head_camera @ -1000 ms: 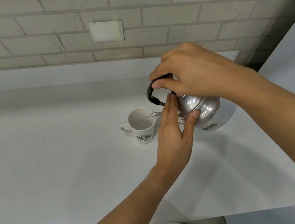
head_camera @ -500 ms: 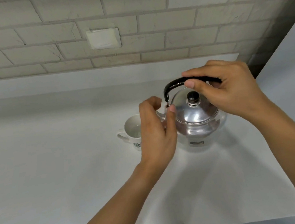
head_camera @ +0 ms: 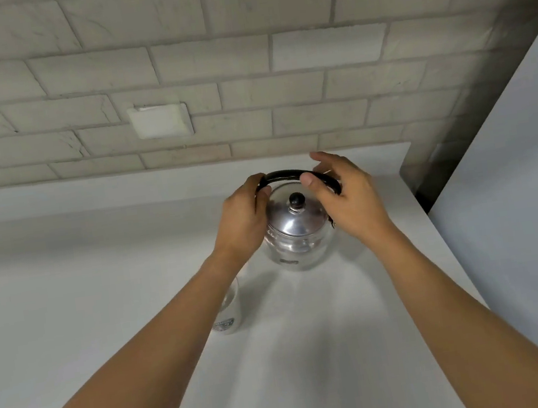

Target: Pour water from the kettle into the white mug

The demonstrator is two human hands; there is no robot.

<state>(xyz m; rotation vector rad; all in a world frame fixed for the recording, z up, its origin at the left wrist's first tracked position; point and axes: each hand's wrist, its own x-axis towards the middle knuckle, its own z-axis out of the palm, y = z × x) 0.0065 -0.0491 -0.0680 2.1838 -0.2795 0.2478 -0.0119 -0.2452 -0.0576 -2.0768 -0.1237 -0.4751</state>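
- Since half a second ago the kettle (head_camera: 295,231) is sitting farther back on the white counter (head_camera: 69,318), level and upright; the view is now looking from farther back, arms stretching out.
- Counter is bearing the kettle's weight; pouring looks finished.
- Right hand (head_camera: 346,199) is loosening: thumb lying on the black handle (head_camera: 282,176), fingers lifting half open, likely letting go.
- Left hand (head_camera: 245,214) is curling against the handle's left end, seemingly steadying; how tightly it is gripping I cannot tell.
- White mug (head_camera: 229,309) is standing near the kettle, toward the person, mostly hiding under the left forearm; water level not visible.
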